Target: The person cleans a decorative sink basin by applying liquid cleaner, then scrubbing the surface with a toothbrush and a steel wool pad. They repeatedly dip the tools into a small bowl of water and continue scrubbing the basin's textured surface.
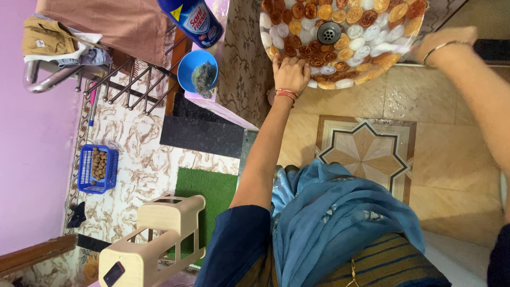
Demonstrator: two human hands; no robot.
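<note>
Your left hand (290, 74) presses flat and open on the rim of the round pebble-patterned basin (340, 42), gripping nothing. Your right hand (438, 43) rests on the far rim; I cannot tell its grip. The wet-looking rim could let that palm slip toward the metal drain (329, 32).

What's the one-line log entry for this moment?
left hand: flat on pebble-pattern sink rim | right hand: at sink's far rim, grip unclear | blue bowl with scrubber beside the sink | blue bottle above the bowl
</note>
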